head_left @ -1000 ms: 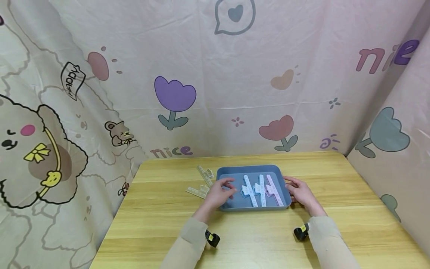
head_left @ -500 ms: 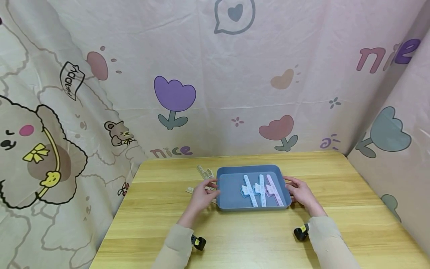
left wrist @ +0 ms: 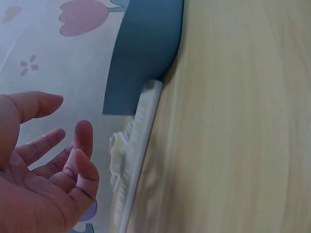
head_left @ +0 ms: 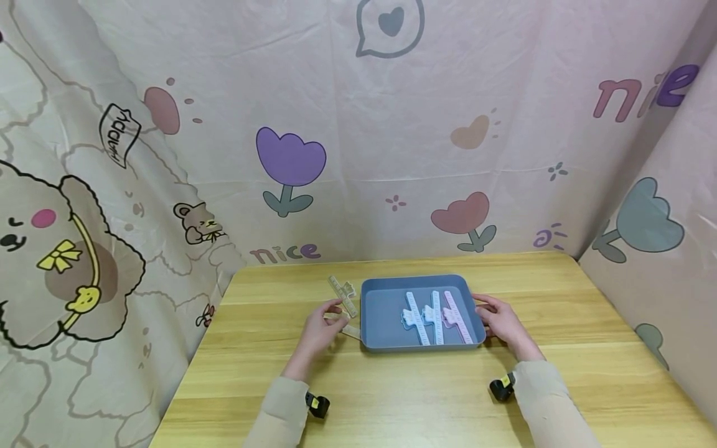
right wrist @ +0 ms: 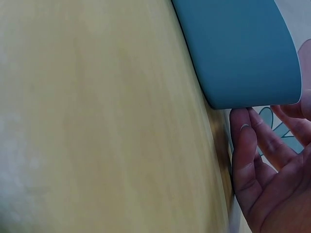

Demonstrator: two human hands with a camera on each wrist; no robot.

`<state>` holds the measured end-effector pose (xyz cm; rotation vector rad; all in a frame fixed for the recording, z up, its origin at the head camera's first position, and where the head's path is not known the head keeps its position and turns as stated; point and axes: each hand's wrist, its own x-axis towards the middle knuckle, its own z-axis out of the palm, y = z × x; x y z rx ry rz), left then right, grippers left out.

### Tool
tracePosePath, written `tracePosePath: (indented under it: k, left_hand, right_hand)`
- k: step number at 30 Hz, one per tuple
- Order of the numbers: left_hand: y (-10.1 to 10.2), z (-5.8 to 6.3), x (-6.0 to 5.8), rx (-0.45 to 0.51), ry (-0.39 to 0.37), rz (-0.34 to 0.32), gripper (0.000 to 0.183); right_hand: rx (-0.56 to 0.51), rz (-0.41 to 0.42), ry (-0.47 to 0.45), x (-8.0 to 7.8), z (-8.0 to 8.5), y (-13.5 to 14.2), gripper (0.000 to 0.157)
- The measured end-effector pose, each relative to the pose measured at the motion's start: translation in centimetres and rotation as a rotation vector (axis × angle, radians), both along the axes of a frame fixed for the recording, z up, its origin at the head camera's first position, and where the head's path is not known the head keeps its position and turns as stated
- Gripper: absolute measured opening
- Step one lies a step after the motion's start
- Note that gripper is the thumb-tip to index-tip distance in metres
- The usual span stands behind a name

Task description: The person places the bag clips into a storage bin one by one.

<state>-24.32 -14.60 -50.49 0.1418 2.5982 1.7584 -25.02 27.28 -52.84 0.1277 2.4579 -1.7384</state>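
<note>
In the head view my left hand (head_left: 320, 328) hovers with parted, bent fingers over a cream ruler clip (head_left: 351, 333), partly hidden beneath it. The left wrist view shows that clip (left wrist: 137, 141) reaching to the tray's wall, apart from my fingers. A second cream ruler clip (head_left: 342, 294) lies just behind the hand. At the right end of the blue-grey tray (head_left: 383, 311), my right hand (head_left: 502, 322) grips the wall, a digit at the rim and fingers (right wrist: 243, 141) outside it. Two light blue ruler clips (head_left: 414, 318) and a pink one (head_left: 458, 317) lie inside.
The wooden table (head_left: 426, 398) ends at a printed curtain (head_left: 364, 155) along the back, with more curtain at both sides. A small black camera (head_left: 318, 406) is strapped at my left wrist, another (head_left: 501, 388) at my right.
My left hand has moved left, from over the tray's left part, past its rim, to the cream ruler clips. My right hand, the tray and the clips in it stay put.
</note>
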Motion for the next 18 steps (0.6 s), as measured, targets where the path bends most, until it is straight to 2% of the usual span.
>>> tracePosePath:
  k: [14,18]
  left_hand:
    - [-1.3,-1.2,-1.1,-0.043,-0.043,0.096,0.047]
    - [-1.5,-1.5,-1.3,-0.033,-0.052,0.099,0.045]
  right_hand:
    - [-0.012,0.006,-0.006,0.1,0.2,-0.1,0.048]
    - [-0.017,0.005,-0.003,0.0,0.1,-0.1,0.048]
